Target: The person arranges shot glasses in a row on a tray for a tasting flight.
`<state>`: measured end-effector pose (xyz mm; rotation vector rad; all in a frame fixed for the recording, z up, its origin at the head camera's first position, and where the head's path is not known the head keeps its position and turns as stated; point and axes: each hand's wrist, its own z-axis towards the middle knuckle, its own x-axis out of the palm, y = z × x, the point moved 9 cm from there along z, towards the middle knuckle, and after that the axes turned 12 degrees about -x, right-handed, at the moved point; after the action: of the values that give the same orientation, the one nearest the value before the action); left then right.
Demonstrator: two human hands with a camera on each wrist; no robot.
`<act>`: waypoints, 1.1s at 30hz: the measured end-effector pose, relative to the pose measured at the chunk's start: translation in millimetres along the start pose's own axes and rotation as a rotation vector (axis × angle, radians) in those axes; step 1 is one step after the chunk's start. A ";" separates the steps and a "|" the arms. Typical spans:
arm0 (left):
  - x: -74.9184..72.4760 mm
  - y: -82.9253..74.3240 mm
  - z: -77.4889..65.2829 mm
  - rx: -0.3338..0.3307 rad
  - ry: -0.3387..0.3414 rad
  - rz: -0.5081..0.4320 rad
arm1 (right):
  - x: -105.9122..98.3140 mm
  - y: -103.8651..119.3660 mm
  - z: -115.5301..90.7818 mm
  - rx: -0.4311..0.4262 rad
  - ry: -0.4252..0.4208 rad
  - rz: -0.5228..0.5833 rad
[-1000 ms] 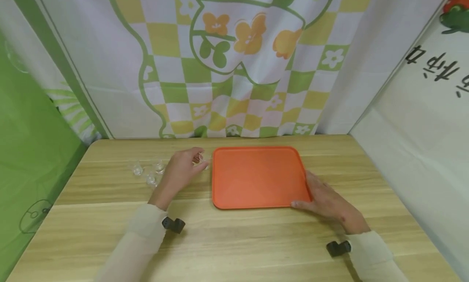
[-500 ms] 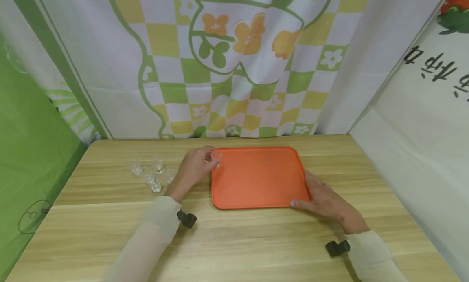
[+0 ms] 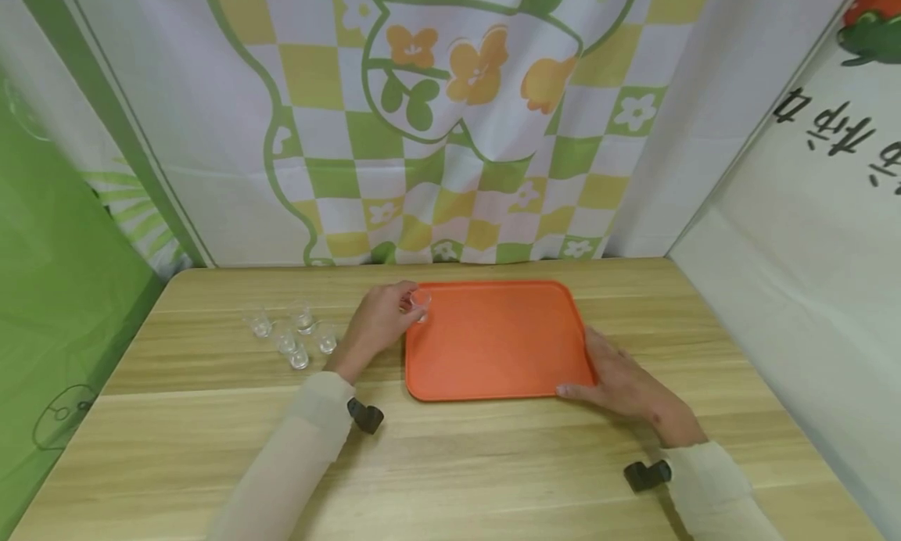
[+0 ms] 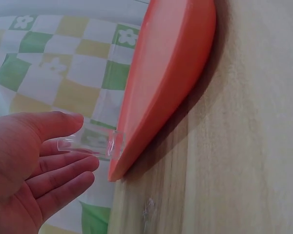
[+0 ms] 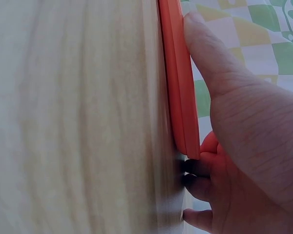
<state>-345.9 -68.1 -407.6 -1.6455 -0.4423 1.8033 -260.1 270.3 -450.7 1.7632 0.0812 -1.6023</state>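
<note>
My left hand [image 3: 378,319] pinches a small clear shot glass [image 3: 421,306] between thumb and fingers, over the far left corner of an orange-red tray [image 3: 500,342]. In the left wrist view the base of the glass [image 4: 93,140] reaches the tray's edge; whether it touches the floor of the tray I cannot tell. At the tray's near right corner, my right hand [image 3: 626,381] grips the rim. Its thumb lies on the rim, with the fingers curled against the side and partly hidden below, as the right wrist view shows.
Several more clear shot glasses [image 3: 299,358] stand grouped left of the tray on the wooden table [image 3: 450,463]. A checked, flowered cloth [image 3: 436,205] hangs behind the table's back edge. A green sheet [image 3: 63,291] hangs at the left and a white one [image 3: 809,291] at the right.
My left hand has carried the shot glass rightward from the table beside the tray to over its far left corner, uncovering more glasses behind it. My right hand stays on the tray.
</note>
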 end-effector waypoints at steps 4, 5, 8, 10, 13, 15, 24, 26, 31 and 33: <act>3.2 1.3 1.1 0.003 0.006 0.006 | 1.3 -1.0 -0.6 -0.002 0.000 0.003; 4.0 1.9 1.4 0.001 0.009 0.006 | 1.5 -1.2 -0.5 -0.003 -0.001 0.002; 6.4 3.7 2.3 -0.004 0.018 0.006 | 2.1 -2.2 -0.3 -0.004 0.001 0.002; 7.8 4.9 2.9 -0.005 0.021 0.004 | 2.3 -3.0 -0.2 0.000 0.003 0.001; 8.7 5.8 3.6 -0.003 0.020 0.005 | 2.6 -3.5 0.5 0.008 0.009 0.002; 8.7 6.6 4.0 -0.006 0.016 0.006 | 2.6 -3.8 0.7 0.011 0.011 0.003; 10.5 9.2 4.6 -0.012 0.021 0.006 | 1.3 -2.6 3.0 -0.010 -0.014 0.024; 11.1 9.3 4.8 -0.009 0.023 0.008 | 1.7 -2.8 3.2 -0.012 -0.015 0.025; 11.5 9.3 4.6 -0.009 0.027 0.006 | 2.9 -3.9 2.8 -0.003 -0.008 0.028; 11.7 9.4 4.4 -0.011 0.028 0.004 | 3.4 -4.1 2.2 0.002 -0.003 0.031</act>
<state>-352.4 -66.5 -421.8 -1.6776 -0.4374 1.7815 -263.2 270.7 -455.5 1.7557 0.0510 -1.5836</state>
